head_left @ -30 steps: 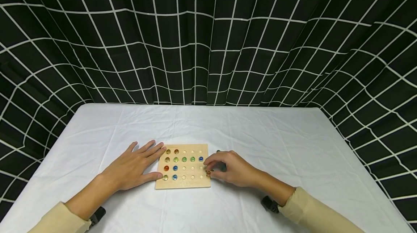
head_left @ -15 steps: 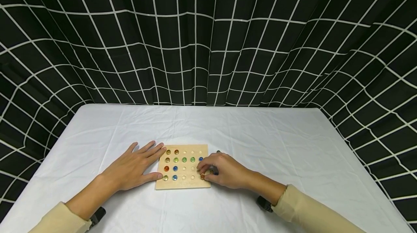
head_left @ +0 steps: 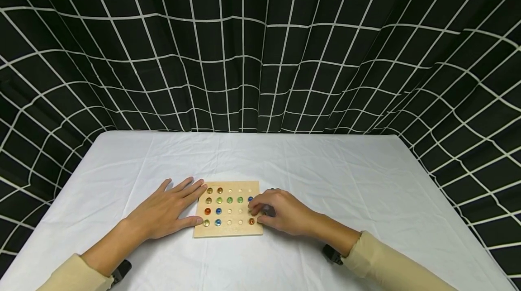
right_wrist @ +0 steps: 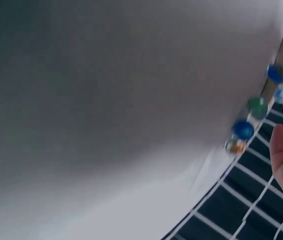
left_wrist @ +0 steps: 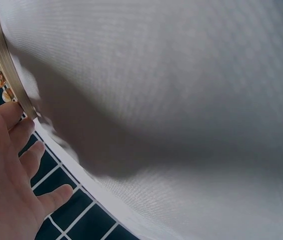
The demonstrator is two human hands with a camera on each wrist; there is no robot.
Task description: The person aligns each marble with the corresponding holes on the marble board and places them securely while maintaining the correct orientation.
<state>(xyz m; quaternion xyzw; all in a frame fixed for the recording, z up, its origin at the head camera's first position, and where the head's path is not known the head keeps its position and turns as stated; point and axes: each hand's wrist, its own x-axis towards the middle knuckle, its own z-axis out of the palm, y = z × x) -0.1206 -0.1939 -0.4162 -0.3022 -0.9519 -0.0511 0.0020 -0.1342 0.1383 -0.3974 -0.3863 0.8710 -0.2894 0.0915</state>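
Observation:
A pale wooden board (head_left: 236, 232) with rows of shallow pits lies on the cloth, bearing glass marbles in several colours. My left hand (head_left: 164, 209) is spread flat, its fingertips and thumb resting at the board's left edge. Over the right edge hovers my right hand (head_left: 285, 212), thumb and fingers parted, with nothing seen between them. An orange-brown marble (head_left: 251, 221) sits in the near right corner pit, right beside the thumb tip. In the right wrist view, a green marble (right_wrist: 257, 107), a blue marble (right_wrist: 243, 129) and an orange-white marble (right_wrist: 235, 146) lie beside the board.
A white cloth (head_left: 325, 169) with light creases covers the table. Behind and at both sides hangs a black curtain (head_left: 228, 55) with a white grid. The right hand partly hides the loose marbles in the head view.
My right hand has brought the orange-brown marble from the board's right edge to the near right corner pit and let go of it. The left hand has stayed in place.

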